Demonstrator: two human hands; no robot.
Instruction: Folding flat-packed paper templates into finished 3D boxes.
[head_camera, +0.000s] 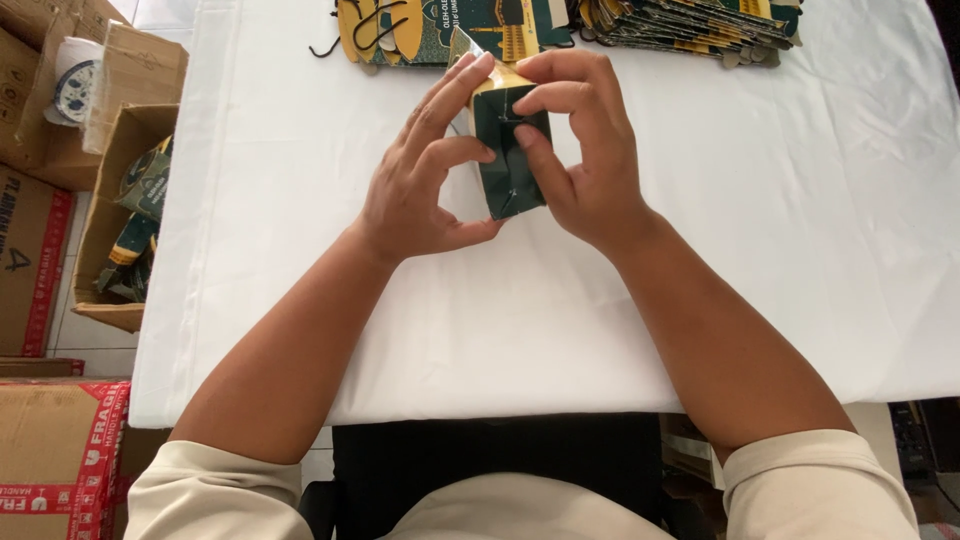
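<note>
— You can see from there? What's in the hands?

— A small dark green box (512, 150) with a yellowish top edge, held up just above the white tablecloth (760, 250), roughly over the middle of the cloth's far half. Both hands are on it.

— How's the left one sitting?

— The left hand (415, 185) is on the box's left side. Its long fingers stretch up along that edge to the yellow top, a shorter finger curls against the green face, and the thumb tucks in under the box's lower corner. Half closed, I'd say, clasping rather than clenching.

— And the right?

— The right hand (585, 150) comes over from the box's right side. Its fingers bend down onto the upper part of the green face, and the thumb presses along the right of that face. Curled, gripping the box as well, so the box is pinched between the two hands.

— Anything beyond the box?

— Just behind it, at the far edge of the cloth, lies a flat pile of printed green and gold cartons (440, 30) with dark cord handles, and further right of the box a second stack of flattened cartons (690, 25).

— And off to the side?

— Well left of the box, off the cloth, an open cardboard carton (100, 240) on the floor with a few green pieces in it, and more brown cardboard boxes (50, 450) near it.
</note>
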